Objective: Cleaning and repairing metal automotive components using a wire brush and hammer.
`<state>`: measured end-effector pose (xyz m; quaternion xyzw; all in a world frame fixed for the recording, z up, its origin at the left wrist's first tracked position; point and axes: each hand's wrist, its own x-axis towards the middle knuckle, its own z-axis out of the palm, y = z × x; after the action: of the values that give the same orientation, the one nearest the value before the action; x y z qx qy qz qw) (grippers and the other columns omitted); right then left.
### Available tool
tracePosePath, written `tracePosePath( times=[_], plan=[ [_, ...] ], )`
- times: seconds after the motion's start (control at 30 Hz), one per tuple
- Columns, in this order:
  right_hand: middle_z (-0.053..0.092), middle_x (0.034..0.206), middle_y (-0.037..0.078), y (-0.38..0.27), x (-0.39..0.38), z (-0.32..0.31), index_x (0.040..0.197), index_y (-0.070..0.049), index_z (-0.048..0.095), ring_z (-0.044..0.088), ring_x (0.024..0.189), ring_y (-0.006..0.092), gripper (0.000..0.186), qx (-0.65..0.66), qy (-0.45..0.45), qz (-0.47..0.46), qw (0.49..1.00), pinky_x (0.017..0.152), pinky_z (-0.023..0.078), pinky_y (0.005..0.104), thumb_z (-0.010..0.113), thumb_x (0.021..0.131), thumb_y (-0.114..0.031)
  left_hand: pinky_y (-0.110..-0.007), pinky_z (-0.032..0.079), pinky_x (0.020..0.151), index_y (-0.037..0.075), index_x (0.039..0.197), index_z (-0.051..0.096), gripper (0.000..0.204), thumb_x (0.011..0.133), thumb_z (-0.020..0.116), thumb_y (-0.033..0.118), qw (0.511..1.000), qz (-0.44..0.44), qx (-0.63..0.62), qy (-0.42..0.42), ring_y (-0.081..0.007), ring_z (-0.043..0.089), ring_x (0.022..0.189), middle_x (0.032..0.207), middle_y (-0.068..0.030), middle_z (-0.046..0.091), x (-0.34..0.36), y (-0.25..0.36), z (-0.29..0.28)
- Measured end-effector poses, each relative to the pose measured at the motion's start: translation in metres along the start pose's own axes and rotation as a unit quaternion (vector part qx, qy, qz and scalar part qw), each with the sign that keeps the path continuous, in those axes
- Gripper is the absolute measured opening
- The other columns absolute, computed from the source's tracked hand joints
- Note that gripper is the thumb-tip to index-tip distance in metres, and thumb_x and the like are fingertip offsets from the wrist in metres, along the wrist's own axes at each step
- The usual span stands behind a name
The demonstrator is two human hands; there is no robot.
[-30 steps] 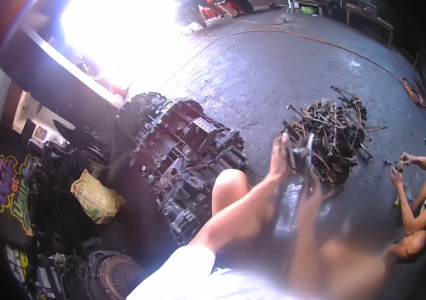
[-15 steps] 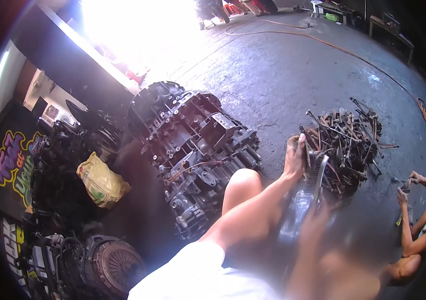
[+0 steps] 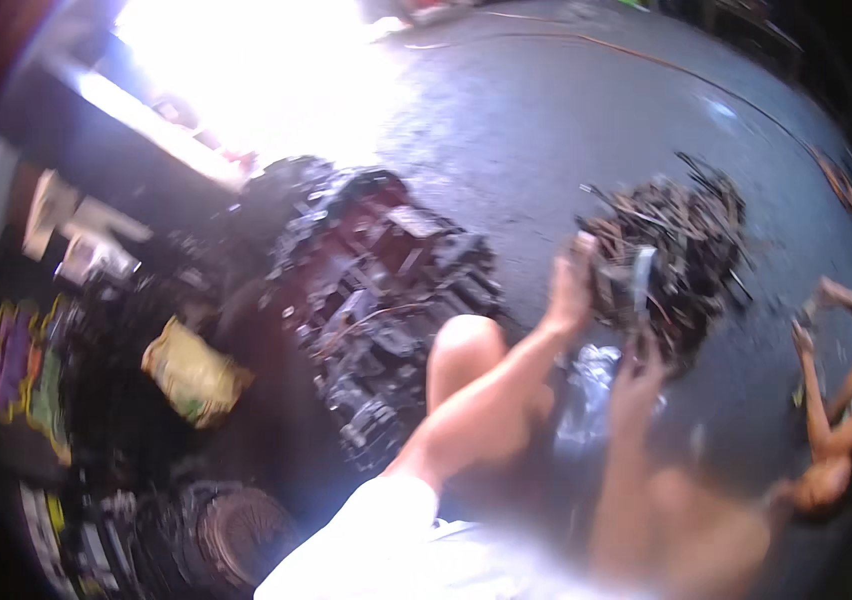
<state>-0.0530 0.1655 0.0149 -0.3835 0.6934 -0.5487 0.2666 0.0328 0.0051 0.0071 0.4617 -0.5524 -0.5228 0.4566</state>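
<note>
The person's left hand (image 3: pixel 570 290) is raised, with its fingers pointing up, in front of a dark, blurred piece. The right hand (image 3: pixel 638 372) is lower and nearer the lap, its fingertips at the lower end of a pale grey, narrow, slightly shiny strip, apparently metal (image 3: pixel 643 278). The hands are apart, with the strip standing in the gap between them; blur hides whether either is closed on anything, so I cannot tell.

As a judgement, a hard, smooth strip like this handles best pinched near its end by the right fingers, with the left palm as a backstop. Both wrists are best kept steady over the lap, and the fingertips clear of edges, as oily metal may slip.

Right behind lies a heap of thin, dark brown and grey metal rods and parts (image 3: pixel 691 235), rough and tangled, its edge spiky. Below the strip, beside the right forearm, is a crumpled, transparent, glossy sheet or bag (image 3: pixel 589 395), probably plastic. Left of the bent knee sits a bulky black and dark red machine housing (image 3: pixel 386 265), ribbed and knobbly, seemingly cast metal. Farther left are a creased yellow sack (image 3: pixel 194 375) and a round, rust-brown disc (image 3: pixel 246 530). At far right, a co-worker's hands (image 3: pixel 804 335) are raised, well apart from these.
</note>
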Motion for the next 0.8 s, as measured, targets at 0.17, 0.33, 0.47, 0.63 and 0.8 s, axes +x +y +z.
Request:
tracePosePath(
  times=[0.17, 0.33, 0.47, 0.63, 0.8],
  plan=[
    [0.055, 0.071, -0.002, 0.006, -0.051, -0.047, 0.135, 0.002, 0.054, 0.048, 0.060, 0.0065, 0.036, 0.034, -0.141, 0.163, 0.976, 0.054, 0.039, 0.0238, 0.053, 0.101, -0.012, -0.034, 0.048, 0.072, 0.012, 0.107, 0.058, 0.044, 0.101, 0.045, 0.054, 0.977, -0.073, -0.167, 0.110, -0.0161, 0.059, 0.083, 0.091, -0.0036, 0.058, 0.019, 0.030, -0.079],
    [0.061, 0.083, 0.006, 0.188, 0.025, -0.109, 0.138, 0.002, 0.049, 0.055, 0.067, 0.0139, 0.043, -0.079, 0.210, 0.109, 0.968, 0.064, 0.047, 0.0304, 0.055, 0.098, -0.011, -0.042, 0.059, 0.073, 0.004, 0.130, 0.046, 0.059, 0.101, 0.040, 0.055, 0.984, -0.041, -0.175, -0.016, -0.0293, 0.070, 0.082, 0.106, -0.0187, 0.065, 0.001, 0.030, -0.033],
    [0.066, 0.109, 0.019, 0.273, 0.040, -0.110, 0.140, 0.003, 0.044, 0.063, 0.102, 0.0364, 0.057, -0.248, 0.156, 0.333, 0.896, 0.094, 0.048, 0.0459, 0.062, 0.091, -0.021, -0.040, 0.059, 0.078, -0.001, 0.133, 0.049, 0.070, 0.100, 0.037, 0.060, 0.975, -0.028, -0.219, -0.028, -0.0289, 0.070, 0.089, 0.108, -0.0180, 0.065, 0.016, -0.013, -0.050],
    [0.051, 0.132, 0.021, 0.269, 0.029, -0.070, 0.140, -0.007, 0.046, 0.048, 0.123, 0.0425, 0.057, -0.493, 0.103, 0.209, 0.838, 0.100, 0.041, 0.0540, 0.065, 0.089, -0.026, -0.040, 0.058, 0.083, -0.003, 0.135, 0.048, 0.076, 0.097, 0.042, 0.062, 0.936, -0.101, -0.327, -0.081, -0.0274, 0.068, 0.096, 0.109, -0.0161, 0.067, 0.000, -0.005, -0.065],
    [0.065, 0.110, 0.020, 0.325, 0.050, -0.032, 0.128, -0.008, 0.057, 0.062, 0.104, 0.0407, 0.048, -0.326, 0.025, 0.208, 0.922, 0.092, 0.048, 0.0479, 0.068, 0.088, -0.031, -0.034, 0.055, 0.077, -0.001, 0.131, 0.052, 0.063, 0.099, 0.034, 0.050, 0.974, -0.089, -0.200, -0.049, -0.0216, 0.065, 0.087, 0.099, -0.0121, 0.067, -0.009, 0.009, -0.043]
  ],
)
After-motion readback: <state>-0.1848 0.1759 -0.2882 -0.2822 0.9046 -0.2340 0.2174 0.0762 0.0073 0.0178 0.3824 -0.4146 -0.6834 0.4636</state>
